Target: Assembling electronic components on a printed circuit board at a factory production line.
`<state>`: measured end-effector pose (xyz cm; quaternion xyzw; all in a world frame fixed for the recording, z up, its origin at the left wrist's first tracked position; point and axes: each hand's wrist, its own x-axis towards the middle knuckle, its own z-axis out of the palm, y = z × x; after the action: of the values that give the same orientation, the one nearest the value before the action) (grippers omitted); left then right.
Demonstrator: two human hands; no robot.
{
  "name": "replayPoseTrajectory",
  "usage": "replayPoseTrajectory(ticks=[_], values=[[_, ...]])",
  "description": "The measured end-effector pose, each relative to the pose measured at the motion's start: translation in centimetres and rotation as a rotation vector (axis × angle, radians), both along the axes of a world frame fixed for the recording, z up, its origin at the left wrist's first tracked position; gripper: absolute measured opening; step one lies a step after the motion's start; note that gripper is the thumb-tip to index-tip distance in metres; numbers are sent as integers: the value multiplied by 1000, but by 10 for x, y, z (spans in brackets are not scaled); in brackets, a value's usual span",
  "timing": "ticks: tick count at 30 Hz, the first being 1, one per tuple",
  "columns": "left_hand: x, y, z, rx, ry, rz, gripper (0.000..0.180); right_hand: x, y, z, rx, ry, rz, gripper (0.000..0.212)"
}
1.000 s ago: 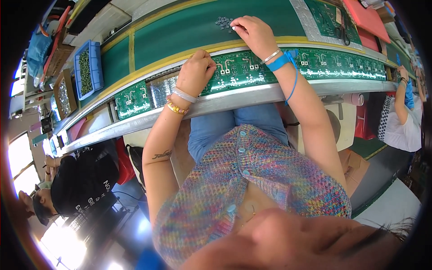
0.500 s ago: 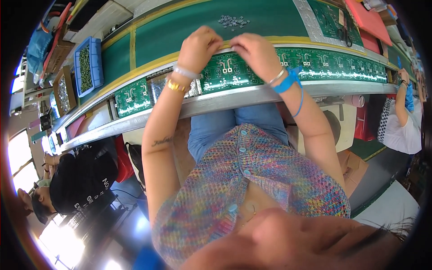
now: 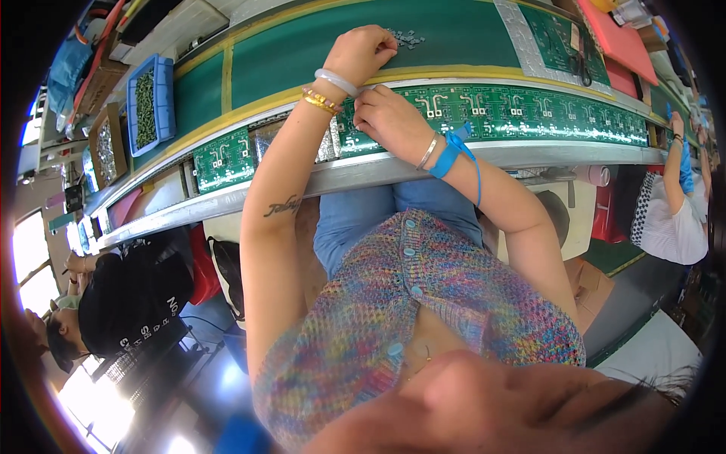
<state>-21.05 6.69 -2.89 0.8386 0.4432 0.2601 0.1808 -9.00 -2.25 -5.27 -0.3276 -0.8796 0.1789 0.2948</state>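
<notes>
My left hand [image 3: 363, 54] reaches over the green work surface, fingers curled down at the edge of a small pile of little grey parts [image 3: 409, 39]. Whatever its fingertips pinch, if anything, is hidden. Close below it, my right hand [image 3: 395, 121] hovers over a green circuit board [image 3: 437, 106], its fingertips drawn together beside my left wrist. Anything between those fingertips is too small to make out. The board belongs to a row of green circuit boards [image 3: 544, 113] lying along a metal rail. Another board [image 3: 224, 161] lies further left in the rail.
A blue bin [image 3: 163, 98] of small green parts stands at the left, beside a cardboard box [image 3: 106, 155] of shiny pieces. Scissors [image 3: 581, 64] lie at the far right near a red foam sheet [image 3: 620, 38]. The metal rail [image 3: 302, 191] runs before my lap. Co-workers sit on both sides.
My left hand has moved up and right to the pile of grey parts, covering some of it. My right hand has come down and left over the circuit board.
</notes>
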Motion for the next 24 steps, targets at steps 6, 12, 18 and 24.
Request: replayPoseTrajectory(ticks=[6, 12, 18, 24], values=[[-27, -26, 14, -85, -255, 124, 15, -7, 0, -2, 11, 24, 4, 9], [-60, -47, 15, -49, -229, 120, 13, -10, -1, -4, 27, 22, -6, 7], [-74, -73, 10, -306, -336, 262, 14, -9, -4, -2, 92, 5, 2, 9], [-71, -95, 5, -415, -248, 230, 13, 5, -43, 16, -22, 26, 63, 11]])
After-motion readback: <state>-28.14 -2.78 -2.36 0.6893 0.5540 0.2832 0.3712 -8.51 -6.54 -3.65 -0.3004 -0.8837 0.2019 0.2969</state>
